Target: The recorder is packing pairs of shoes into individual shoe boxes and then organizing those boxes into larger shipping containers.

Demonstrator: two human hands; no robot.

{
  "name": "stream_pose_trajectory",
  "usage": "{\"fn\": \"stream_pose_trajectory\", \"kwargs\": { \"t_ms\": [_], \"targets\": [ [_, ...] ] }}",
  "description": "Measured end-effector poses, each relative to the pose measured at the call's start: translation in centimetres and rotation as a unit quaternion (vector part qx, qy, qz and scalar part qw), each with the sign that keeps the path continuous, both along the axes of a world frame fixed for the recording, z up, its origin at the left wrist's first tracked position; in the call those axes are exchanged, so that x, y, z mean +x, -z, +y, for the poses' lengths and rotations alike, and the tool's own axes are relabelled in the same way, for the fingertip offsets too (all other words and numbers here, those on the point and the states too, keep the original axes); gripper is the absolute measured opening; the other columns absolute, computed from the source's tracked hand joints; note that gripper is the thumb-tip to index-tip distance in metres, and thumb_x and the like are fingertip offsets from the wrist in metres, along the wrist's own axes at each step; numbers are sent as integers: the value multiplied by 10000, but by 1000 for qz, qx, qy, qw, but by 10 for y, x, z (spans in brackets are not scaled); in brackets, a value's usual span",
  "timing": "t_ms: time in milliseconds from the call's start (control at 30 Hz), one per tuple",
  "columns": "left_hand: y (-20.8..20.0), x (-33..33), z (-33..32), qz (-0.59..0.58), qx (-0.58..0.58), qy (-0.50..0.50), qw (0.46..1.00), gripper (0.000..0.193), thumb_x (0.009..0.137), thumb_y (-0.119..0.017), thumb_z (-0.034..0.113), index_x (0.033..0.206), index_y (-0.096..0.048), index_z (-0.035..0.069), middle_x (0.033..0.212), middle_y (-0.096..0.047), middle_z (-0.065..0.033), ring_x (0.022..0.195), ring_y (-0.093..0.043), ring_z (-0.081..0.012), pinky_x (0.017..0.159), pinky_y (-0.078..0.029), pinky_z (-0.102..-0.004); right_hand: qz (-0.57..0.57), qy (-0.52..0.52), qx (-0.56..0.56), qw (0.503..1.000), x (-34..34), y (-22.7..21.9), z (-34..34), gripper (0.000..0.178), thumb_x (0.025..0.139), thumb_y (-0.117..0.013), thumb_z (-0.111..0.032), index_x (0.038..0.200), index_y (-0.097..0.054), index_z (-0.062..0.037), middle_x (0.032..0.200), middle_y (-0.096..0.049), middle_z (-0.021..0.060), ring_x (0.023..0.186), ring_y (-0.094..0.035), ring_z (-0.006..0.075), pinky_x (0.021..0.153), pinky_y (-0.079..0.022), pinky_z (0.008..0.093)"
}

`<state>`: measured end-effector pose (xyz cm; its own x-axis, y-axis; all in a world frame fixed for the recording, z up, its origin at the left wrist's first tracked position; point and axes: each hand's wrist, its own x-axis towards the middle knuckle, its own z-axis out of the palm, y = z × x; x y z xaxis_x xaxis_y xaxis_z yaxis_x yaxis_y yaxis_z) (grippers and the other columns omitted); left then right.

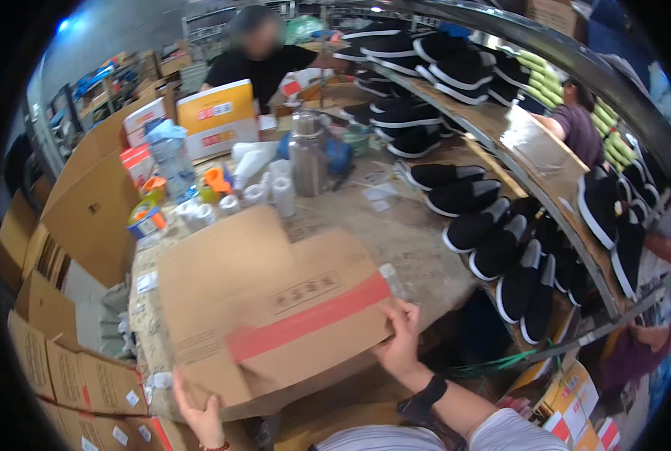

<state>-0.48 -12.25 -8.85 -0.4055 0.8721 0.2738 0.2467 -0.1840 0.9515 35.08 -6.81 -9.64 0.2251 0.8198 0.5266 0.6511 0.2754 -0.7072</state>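
Over the near side of the tabletop (418, 259), we hold a flat, red-striped cardboard sheet (283, 319): our right hand (401, 338) clamps its right edge; our left hand (200, 419), well apart, touches the lower-left corner, how firmly we cannot tell. Beyond stand a steel flask (308, 158) and white rolls (283, 197).

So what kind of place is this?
Probably a shoe-packing workshop: lots of black shoes sit on shelves, brown boxes are stacked at the left, and a big cardboard sheet is in front.

One held carton (275, 319), one metal flask (309, 156)
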Motion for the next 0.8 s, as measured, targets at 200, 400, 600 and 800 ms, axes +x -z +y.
{"fn": "stream_pose_trajectory", "kwargs": {
  "t_ms": [200,400,600,800],
  "targets": [
    [40,-50,4,273,-82,-42,958,679,799,-551,-111,1433,-329,-16,1407,-402,-157,1284,-418,-217,1062,-348,-332,14,-68,123,990,17,-20,-2,529,677,-654,23,1194,-607,-82,1268,-471,211,1137,-491,356,953,-415,400],
    [79,-24,11,432,-107,-49,894,425,905,-610,149,1244,-487,-76,1267,-558,-160,1131,-558,-271,983,-424,-367,-2,-270,5,963,-13,-49,-11,575,697,-597,42,1263,-573,-52,1247,-520,157,1162,-534,336,943,-468,393],
    [-28,-3,52,270,141,-21,952,820,891,-557,487,1419,-273,-72,1487,-303,-210,1405,-238,-322,1134,-200,-449,33,-237,87,967,24,-87,18,393,827,-424,135,1161,-600,27,1131,-637,207,1082,-614,307,932,-485,370],
    [-96,15,108,133,64,79,986,634,991,-320,528,1256,-533,-7,1283,-516,-124,1239,-429,-214,1065,-285,-359,-136,-160,132,969,14,-165,50,399,767,-484,106,1097,-654,-39,1102,-622,145,944,-631,295,797,-510,330]
  ]
}}
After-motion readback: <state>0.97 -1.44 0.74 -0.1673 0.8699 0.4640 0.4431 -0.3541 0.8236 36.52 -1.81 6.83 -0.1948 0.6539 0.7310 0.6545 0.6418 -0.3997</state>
